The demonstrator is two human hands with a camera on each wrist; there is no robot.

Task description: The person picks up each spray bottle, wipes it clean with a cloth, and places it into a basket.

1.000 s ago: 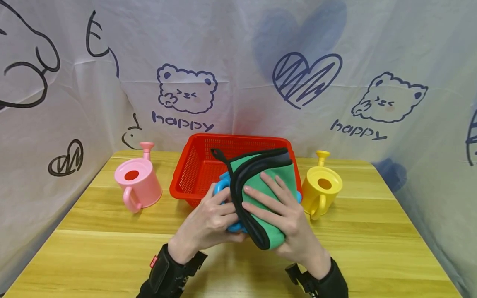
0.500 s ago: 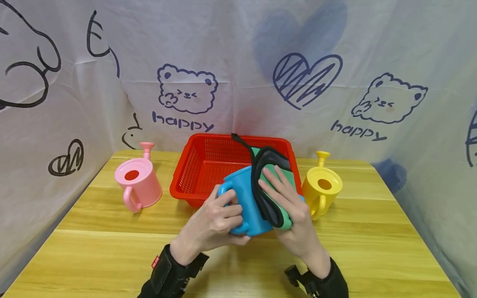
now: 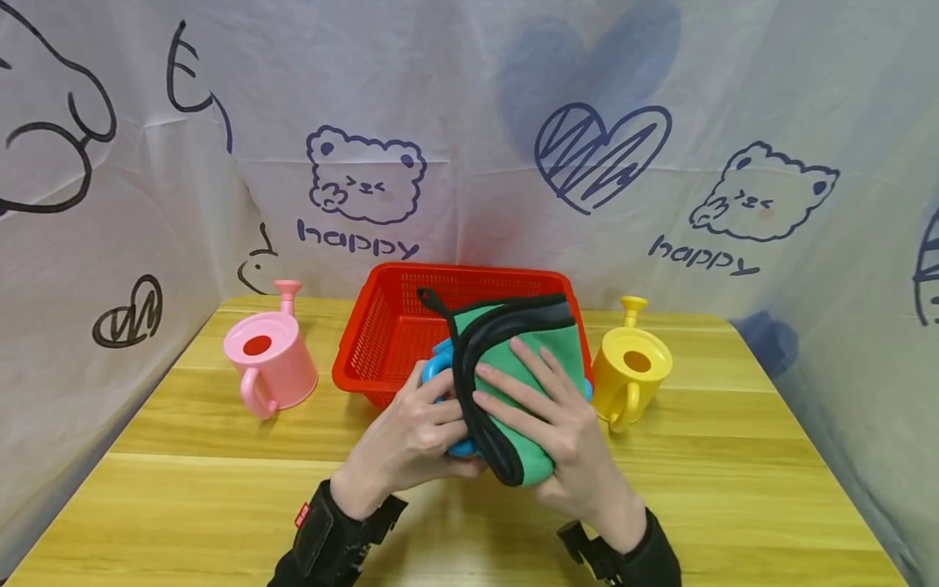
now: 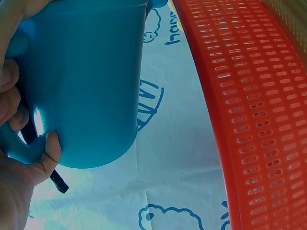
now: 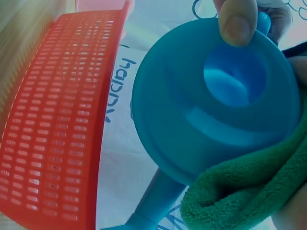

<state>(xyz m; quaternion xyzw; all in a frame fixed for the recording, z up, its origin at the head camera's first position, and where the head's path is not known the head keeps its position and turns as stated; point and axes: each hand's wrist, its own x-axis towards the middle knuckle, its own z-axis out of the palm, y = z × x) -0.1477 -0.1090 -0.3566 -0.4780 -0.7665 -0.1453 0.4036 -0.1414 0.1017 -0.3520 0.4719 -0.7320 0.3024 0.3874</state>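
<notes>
With the left hand (image 3: 407, 436) grasping the blue watering can (image 5: 163, 96) by its handle (image 3: 436, 367) before the red basket (image 3: 469, 281), the right hand (image 3: 568, 428), fingers extended, now presses the green cloth (image 3: 495, 350) farther left over it, suggesting wiping is underway.

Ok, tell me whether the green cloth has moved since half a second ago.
Yes: against the red basket in the head view, the green cloth has shifted to the person's left and slightly toward them.
</notes>
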